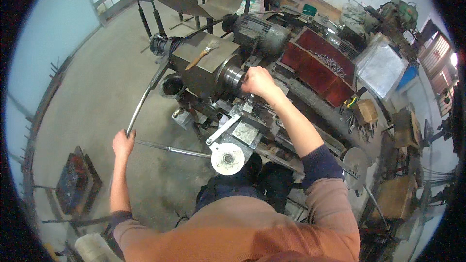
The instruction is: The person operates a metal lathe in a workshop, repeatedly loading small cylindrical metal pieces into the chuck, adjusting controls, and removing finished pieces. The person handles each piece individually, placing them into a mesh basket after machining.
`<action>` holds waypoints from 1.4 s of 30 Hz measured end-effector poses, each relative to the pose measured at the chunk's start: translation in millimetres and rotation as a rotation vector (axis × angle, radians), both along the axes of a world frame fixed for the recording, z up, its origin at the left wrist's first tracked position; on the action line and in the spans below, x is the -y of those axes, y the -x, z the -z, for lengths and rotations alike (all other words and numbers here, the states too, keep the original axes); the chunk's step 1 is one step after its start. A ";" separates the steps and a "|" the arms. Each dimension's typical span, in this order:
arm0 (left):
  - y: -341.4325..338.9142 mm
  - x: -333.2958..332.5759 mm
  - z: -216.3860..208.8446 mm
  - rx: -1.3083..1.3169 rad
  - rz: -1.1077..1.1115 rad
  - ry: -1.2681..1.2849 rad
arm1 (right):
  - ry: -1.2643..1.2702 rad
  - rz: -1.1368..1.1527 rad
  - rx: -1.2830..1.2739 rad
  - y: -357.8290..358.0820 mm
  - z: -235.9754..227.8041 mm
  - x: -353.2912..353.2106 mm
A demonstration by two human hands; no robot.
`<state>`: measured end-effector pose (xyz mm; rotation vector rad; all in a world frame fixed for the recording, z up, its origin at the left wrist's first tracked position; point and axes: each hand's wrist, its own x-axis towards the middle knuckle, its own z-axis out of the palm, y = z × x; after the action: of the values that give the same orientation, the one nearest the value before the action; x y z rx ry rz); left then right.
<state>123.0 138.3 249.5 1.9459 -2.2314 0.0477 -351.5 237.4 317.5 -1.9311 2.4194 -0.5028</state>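
Note:
At the left, my left hand [124, 143] is wrapped round the lower end of a long metal lever [143, 98]. That lever runs up to the rear of a small lathe's box-shaped headstock [190, 78]. My right hand [258, 81] is at the shiny round spindle nose [233, 77] on the headstock's right side. Its fingers are curled in toward the spindle's front, and whatever they pinch is hidden behind the hand. A wooden-handled brush [201, 57] lies on top of the headstock. Below my right hand sits the metal cross slide [245, 132] with a pale round handwheel disc [227, 159].
A second metal bar [184, 151] sticks out left from near the disc. Behind the headstock stands a finned motor [264, 34]. To its right, a dark red bin [318, 63] holds many small metal parts. A sheet-metal chute [213, 0] rises at the back.

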 end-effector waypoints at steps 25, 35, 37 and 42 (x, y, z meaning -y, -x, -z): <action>264.6 -105.3 -72.2 -1.283 1.064 -0.841 | 0.372 -0.636 -0.002 -62.7 -42.0 -110.9; 270.4 -133.2 -38.3 -1.827 0.769 -1.459 | 0.698 -0.392 0.506 -87.3 -6.0 -141.4; 269.8 -137.2 -43.2 -1.806 0.846 -1.412 | 0.686 -0.430 0.395 -81.6 -4.5 -146.1; 268.1 -134.8 -46.7 -1.620 0.979 -1.242 | 0.620 -0.415 0.295 -80.7 -12.3 -159.7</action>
<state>-145.0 273.1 296.2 0.1103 -1.4619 -2.2992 -270.7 397.0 329.8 -2.2592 1.7315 -1.5102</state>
